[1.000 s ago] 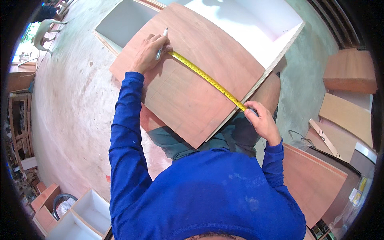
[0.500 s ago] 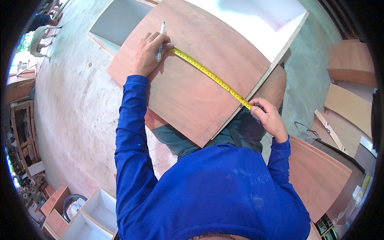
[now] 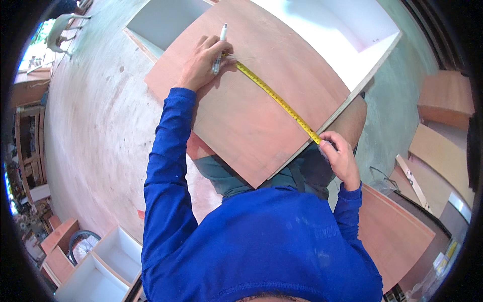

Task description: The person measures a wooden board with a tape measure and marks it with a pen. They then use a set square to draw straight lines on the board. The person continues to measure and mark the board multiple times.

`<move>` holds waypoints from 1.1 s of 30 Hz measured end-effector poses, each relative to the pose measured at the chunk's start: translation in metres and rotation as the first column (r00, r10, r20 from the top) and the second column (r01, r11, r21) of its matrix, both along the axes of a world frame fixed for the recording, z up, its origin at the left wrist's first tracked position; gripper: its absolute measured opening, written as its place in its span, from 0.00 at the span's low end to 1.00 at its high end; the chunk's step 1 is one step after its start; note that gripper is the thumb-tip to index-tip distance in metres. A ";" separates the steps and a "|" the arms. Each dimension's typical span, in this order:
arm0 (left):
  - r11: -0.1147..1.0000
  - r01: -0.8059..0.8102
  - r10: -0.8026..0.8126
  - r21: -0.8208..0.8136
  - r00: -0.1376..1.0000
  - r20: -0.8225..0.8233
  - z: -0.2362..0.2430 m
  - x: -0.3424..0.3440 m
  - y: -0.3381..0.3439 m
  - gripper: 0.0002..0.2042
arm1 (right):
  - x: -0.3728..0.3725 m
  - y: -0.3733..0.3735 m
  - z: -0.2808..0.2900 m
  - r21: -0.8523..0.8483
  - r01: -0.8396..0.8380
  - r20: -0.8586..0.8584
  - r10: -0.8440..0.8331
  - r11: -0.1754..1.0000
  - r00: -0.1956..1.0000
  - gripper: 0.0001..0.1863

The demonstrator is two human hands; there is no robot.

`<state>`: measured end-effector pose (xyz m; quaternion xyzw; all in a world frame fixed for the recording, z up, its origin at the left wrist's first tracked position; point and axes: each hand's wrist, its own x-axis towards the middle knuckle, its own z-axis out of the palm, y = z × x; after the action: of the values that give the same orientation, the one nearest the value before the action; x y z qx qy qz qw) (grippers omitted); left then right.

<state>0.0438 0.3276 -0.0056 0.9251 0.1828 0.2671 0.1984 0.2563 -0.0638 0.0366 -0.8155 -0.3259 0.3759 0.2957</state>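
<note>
A reddish plywood panel [image 3: 261, 100] lies across my lap and over a white-lined box [image 3: 332, 30]. My left hand [image 3: 209, 60] rests on the panel's far left part, fingers curled round a clear-barrelled pen [image 3: 223, 32] with a white upper end. From beside its fingertips a yellow tape measure [image 3: 276, 99] runs diagonally over the panel to its right edge. Whether the left fingers pin the tape's end is hidden. My right hand [image 3: 343, 158] grips the tape's case at that edge; the palm and fingers mostly cover the case.
White-lined open boxes [image 3: 108, 267] and a spoked wheel [image 3: 83, 245] stand at lower left. Wooden boards [image 3: 437, 156] lean at right, with another panel [image 3: 392, 236] beside my right arm. A pale four-legged animal [image 3: 60, 32] stands at far left on the concrete floor [image 3: 100, 126].
The view has shifted a little, so the panel and both hands appear slightly farther right. Both hands keep their holds, and the tape still stretches across the panel.
</note>
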 end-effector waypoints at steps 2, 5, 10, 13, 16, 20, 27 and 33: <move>0.999 -0.012 0.013 0.031 0.999 -0.036 0.000 -0.001 -0.002 0.15 | 0.000 0.002 0.000 0.026 -0.020 0.014 0.019 0.999 1.000 0.16; 0.999 -0.038 0.040 0.018 0.996 -0.082 0.001 -0.002 -0.003 0.18 | -0.001 0.004 0.002 0.016 -0.012 -0.007 0.012 1.000 1.000 0.16; 0.998 -0.062 0.060 -0.011 0.994 -0.090 0.003 0.002 -0.008 0.21 | 0.000 0.006 0.003 0.012 -0.007 -0.041 0.007 1.000 0.999 0.16; 0.997 -0.070 0.067 -0.038 0.995 -0.079 0.004 0.002 -0.009 0.20 | 0.000 0.007 0.004 -0.003 0.017 -0.075 -0.017 1.000 0.997 0.16; 0.997 -0.060 0.055 -0.048 0.994 -0.093 0.004 0.002 -0.008 0.19 | 0.002 0.007 0.006 -0.049 0.048 -0.171 -0.056 0.998 0.984 0.15; 0.997 -0.058 0.055 -0.042 0.995 -0.079 -0.002 0.003 -0.005 0.19 | 0.004 0.009 0.009 -0.078 0.060 -0.261 -0.078 0.995 0.962 0.15; 0.997 -0.082 0.083 0.010 0.993 -0.083 -0.009 0.005 -0.004 0.18 | 0.008 0.011 0.010 -0.104 0.049 -0.305 -0.078 0.993 0.949 0.17; 0.997 -0.074 0.074 -0.012 0.997 -0.028 -0.011 0.004 -0.004 0.18 | 0.011 0.011 0.011 -0.130 0.024 -0.318 -0.065 0.991 0.946 0.18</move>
<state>0.0478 0.3234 -0.0165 0.9200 0.2213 0.2605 0.1919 0.2677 -0.0525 0.0474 -0.7673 -0.2309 0.5165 0.3020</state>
